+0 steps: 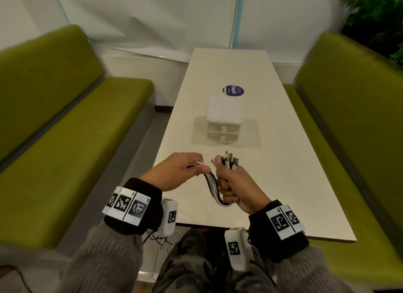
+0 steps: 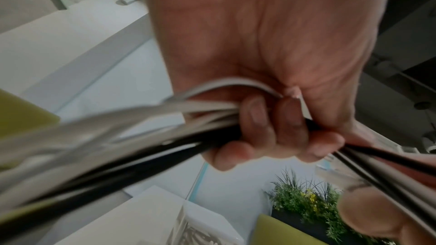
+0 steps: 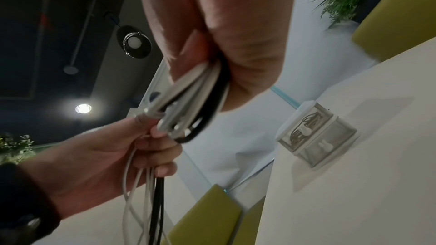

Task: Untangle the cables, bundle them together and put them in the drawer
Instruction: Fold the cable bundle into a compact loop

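Note:
Several white and black cables (image 1: 212, 184) hang in a loop between my two hands above the near end of the table. My right hand (image 1: 230, 179) grips the bunch in a fist, with the plug ends (image 1: 229, 159) sticking up out of it. My left hand (image 1: 187, 168) pinches the same cables a little to the left. The left wrist view shows my left hand (image 2: 271, 129) curled round the cables (image 2: 146, 137). In the right wrist view the cables (image 3: 193, 103) run from my right hand (image 3: 224, 40) down through my left hand (image 3: 141, 148). The small white drawer unit (image 1: 224, 122) stands mid-table, both drawers closed.
A round purple sticker (image 1: 233, 90) lies on the white table (image 1: 294, 183) beyond the drawer unit. Green benches (image 1: 65, 144) flank the table on both sides. A plant (image 1: 379, 13) stands at the back right. The upper drawer (image 3: 306, 124) holds dark cables.

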`<state>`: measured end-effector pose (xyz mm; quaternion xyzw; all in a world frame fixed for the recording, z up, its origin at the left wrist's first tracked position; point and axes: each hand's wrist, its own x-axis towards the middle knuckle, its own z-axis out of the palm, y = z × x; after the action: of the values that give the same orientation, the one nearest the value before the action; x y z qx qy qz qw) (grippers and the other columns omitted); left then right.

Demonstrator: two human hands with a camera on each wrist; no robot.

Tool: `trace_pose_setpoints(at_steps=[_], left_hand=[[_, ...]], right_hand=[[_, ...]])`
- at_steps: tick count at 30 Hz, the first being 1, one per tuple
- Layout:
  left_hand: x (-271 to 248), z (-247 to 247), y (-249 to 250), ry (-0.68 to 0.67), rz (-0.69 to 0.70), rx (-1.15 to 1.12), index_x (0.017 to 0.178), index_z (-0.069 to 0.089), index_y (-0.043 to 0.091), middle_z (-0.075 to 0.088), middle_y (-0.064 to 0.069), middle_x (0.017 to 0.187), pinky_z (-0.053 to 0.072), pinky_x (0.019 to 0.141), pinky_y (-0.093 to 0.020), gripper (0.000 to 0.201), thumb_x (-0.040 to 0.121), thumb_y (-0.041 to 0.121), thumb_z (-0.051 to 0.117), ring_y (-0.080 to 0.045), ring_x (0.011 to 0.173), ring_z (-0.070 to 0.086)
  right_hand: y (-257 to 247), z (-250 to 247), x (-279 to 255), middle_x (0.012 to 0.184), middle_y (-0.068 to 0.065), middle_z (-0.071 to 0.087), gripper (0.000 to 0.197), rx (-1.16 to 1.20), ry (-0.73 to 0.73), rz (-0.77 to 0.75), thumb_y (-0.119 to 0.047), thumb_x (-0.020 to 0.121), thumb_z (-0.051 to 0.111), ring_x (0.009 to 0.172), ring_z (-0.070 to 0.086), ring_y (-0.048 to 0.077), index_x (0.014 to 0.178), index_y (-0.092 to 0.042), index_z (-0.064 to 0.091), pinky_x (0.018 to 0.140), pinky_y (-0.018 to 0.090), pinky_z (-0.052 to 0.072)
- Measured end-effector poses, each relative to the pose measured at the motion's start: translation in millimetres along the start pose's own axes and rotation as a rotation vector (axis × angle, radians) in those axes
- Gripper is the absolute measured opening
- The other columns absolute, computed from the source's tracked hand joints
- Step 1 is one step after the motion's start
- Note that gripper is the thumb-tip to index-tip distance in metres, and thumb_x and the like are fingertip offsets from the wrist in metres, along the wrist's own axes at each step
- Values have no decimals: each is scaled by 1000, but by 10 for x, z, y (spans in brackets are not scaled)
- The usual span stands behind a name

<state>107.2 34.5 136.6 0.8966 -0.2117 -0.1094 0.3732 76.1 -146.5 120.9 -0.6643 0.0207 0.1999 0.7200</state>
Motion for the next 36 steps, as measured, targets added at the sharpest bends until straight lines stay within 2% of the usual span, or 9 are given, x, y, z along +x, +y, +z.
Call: trace_pose_setpoints(at_steps=[3,11,14,17,22,25,28,31,36], left_hand=[[27,5,36,10,-1,7,70,49,18,46,5,63,32,51,-15,31,90,41,54,-4,52,36],[23,25,88,20,11,10,74,57,17,55,7,67,36,54,-13,28,91,40,54,-3,57,44],[15,5,86,-17,-1,23,76,59,16,59,5,72,37,58,-16,28,90,41,55,-7,64,50],[16,10,127,-31,-12,41,79,58,16,57,7,71,35,55,-13,30,89,44,52,-2,59,46],[8,6,158,-66,-21,56,79,53,21,53,6,72,34,55,-15,26,92,43,49,-6,61,42],[7,-2,186,-72,-15,100,83,51,20,49,7,70,35,54,-14,24,94,40,47,-6,61,41],[0,-18,211,-76,-1,142,86,50,18,48,9,70,35,55,-12,22,95,38,45,-6,62,42],[-2,-29,217,-63,17,181,86,48,19,50,9,72,35,56,-14,21,96,38,45,-6,64,44],[-5,-21,203,-28,29,186,89,50,17,51,10,74,35,56,-15,23,96,38,44,-5,65,45]], right_hand=[[7,26,3,50,-7,20,38,-55,-6,7,-52,90,50,41,15,7,69,-22,41,37,17,14],[64,-9,-34,56,-3,39,66,-139,-108,-86,-68,70,52,45,22,7,99,-9,64,38,18,19],[85,-6,-74,58,-4,45,30,-217,-138,-101,-42,74,78,48,29,9,79,-16,65,42,17,24],[77,-46,-18,57,-6,47,18,-389,-36,-122,-23,83,72,53,42,10,69,-19,61,52,19,33],[20,-65,-4,57,3,36,32,-466,-21,-177,-20,88,67,51,34,12,67,-7,47,52,22,29],[60,-37,31,73,13,52,31,-572,84,-187,-32,89,64,66,44,18,76,-8,51,58,26,32],[92,-30,68,77,7,61,36,-636,115,-173,-42,87,64,70,52,16,83,-7,60,59,23,35],[45,-24,40,65,0,60,32,-641,85,-170,-35,88,65,57,51,9,66,-12,63,54,17,33],[6,-8,67,71,2,66,24,-727,154,-235,-30,88,65,74,58,21,74,-12,59,69,28,43]])
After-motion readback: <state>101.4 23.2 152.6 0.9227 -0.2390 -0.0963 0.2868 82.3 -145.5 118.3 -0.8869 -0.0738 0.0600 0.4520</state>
